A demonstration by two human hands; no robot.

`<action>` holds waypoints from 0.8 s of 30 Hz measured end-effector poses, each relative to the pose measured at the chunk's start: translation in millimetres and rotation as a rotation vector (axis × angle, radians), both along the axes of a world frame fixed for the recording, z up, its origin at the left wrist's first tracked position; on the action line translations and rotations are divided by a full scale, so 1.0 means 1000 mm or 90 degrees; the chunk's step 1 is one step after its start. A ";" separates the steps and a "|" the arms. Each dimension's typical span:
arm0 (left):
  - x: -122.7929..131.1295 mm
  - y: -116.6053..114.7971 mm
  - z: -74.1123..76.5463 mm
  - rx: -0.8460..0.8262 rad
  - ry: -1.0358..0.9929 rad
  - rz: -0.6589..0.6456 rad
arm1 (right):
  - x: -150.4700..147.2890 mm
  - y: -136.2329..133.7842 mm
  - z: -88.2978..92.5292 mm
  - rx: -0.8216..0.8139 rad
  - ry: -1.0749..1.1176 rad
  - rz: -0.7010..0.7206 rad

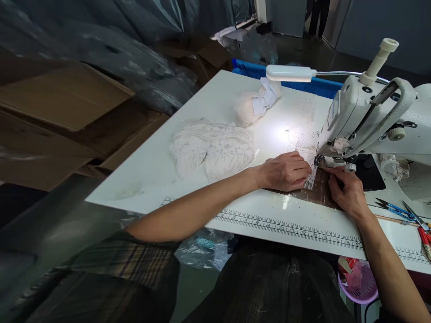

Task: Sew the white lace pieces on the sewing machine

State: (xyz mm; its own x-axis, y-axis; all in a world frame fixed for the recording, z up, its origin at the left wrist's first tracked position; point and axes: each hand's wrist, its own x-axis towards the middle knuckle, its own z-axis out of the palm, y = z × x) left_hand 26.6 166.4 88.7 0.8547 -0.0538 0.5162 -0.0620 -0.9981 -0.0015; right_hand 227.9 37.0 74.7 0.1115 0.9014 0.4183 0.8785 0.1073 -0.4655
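Observation:
A strip of white lace (310, 172) runs beneath the needle area of a white sewing machine (350, 116). My left hand (286, 172) is closed on the lace's left edge, its fingers curled and pressed together. On the other side of the presser foot, my right hand (348, 190) rests with its index finger stretched toward the foot and its thumb apart. Nothing shows between those fingers. Both hands are over a brown plate (318, 194) set in the tabletop. More lace (305, 139) lies behind the needle, lit by the lamp.
White lace pieces (213, 148) and a tied pale bundle (257, 103) lie on the white table (151, 184). Blue snips (397, 210) and red-handled scissors (424, 237) are at the right. A lamp (291, 73) hangs overhead. Cardboard boxes (60, 98) stand left.

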 end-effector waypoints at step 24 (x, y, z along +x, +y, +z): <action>0.002 -0.004 -0.009 -0.037 -0.007 -0.006 | -0.002 -0.002 -0.002 -0.042 -0.113 0.162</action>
State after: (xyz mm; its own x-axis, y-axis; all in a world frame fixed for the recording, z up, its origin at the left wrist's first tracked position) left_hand 29.0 162.2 79.9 0.8485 -0.0310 0.5283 -0.0714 -0.9959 0.0563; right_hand 226.0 34.7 72.7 -0.1910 0.9166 0.3512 0.8953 0.3093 -0.3204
